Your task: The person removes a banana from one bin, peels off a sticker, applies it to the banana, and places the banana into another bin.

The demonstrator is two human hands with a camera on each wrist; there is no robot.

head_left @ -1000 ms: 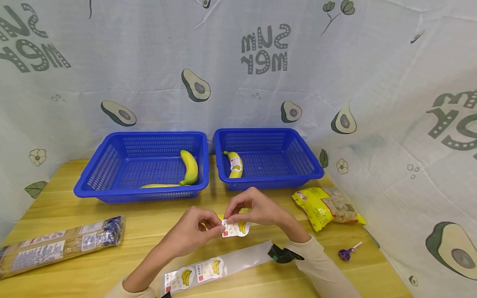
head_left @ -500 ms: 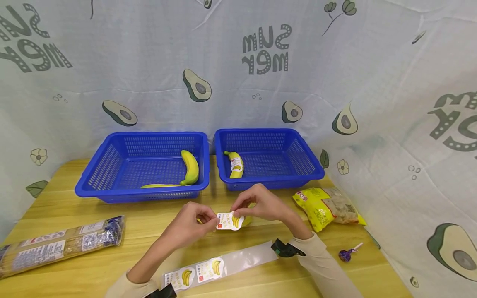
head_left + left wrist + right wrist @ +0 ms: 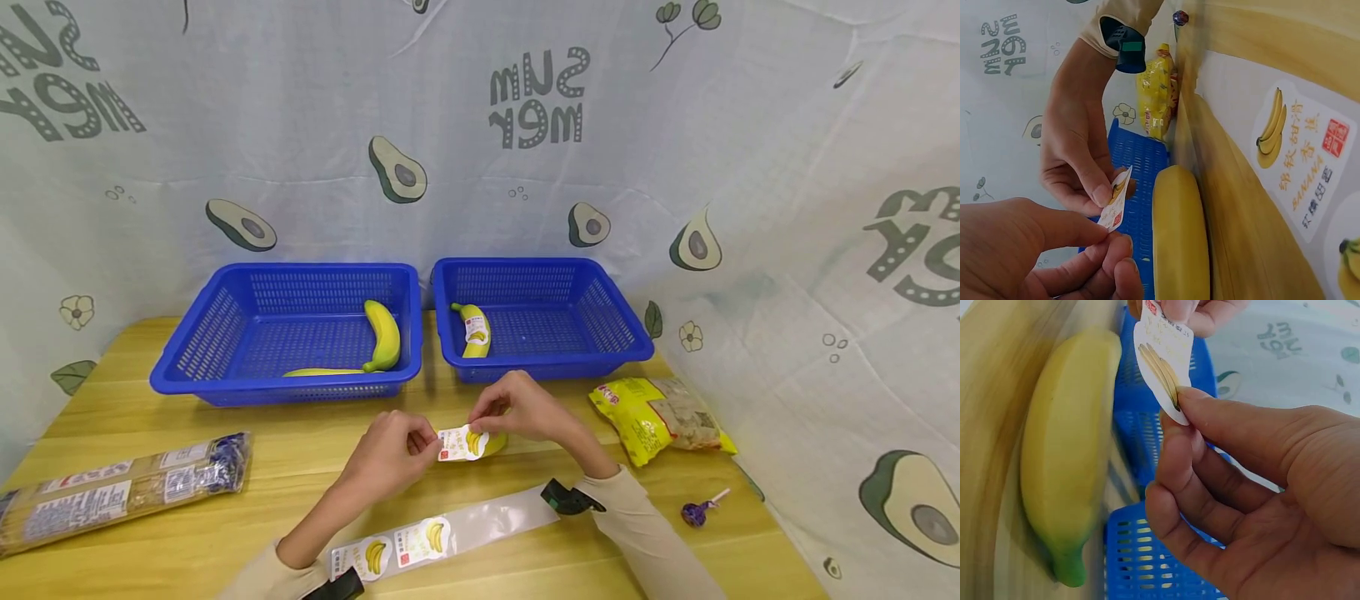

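Observation:
Between my two hands is a white banana sticker (image 3: 459, 443), held above the table. My left hand (image 3: 393, 457) pinches its left end with thumb and finger. At the other end, the thumb and fingers of my right hand (image 3: 525, 408) pinch the part with the printed bananas. A yellow banana (image 3: 1072, 437) with a green stem lies on the table just under the sticker; in the head view the sticker and right hand cover most of it. Nearer me lies a clear backing strip (image 3: 502, 525) with two banana stickers on its left part.
Two blue baskets stand at the back: the left basket (image 3: 285, 386) holds bananas, the right basket (image 3: 555, 367) a labelled banana (image 3: 472, 329). A noodle pack (image 3: 127, 492) lies left. A yellow bag (image 3: 660, 417) and a lollipop (image 3: 696, 512) lie right.
Both hands have shifted slightly away from me with the sticker, which has moved a little left. More of the banana beneath shows at its right.

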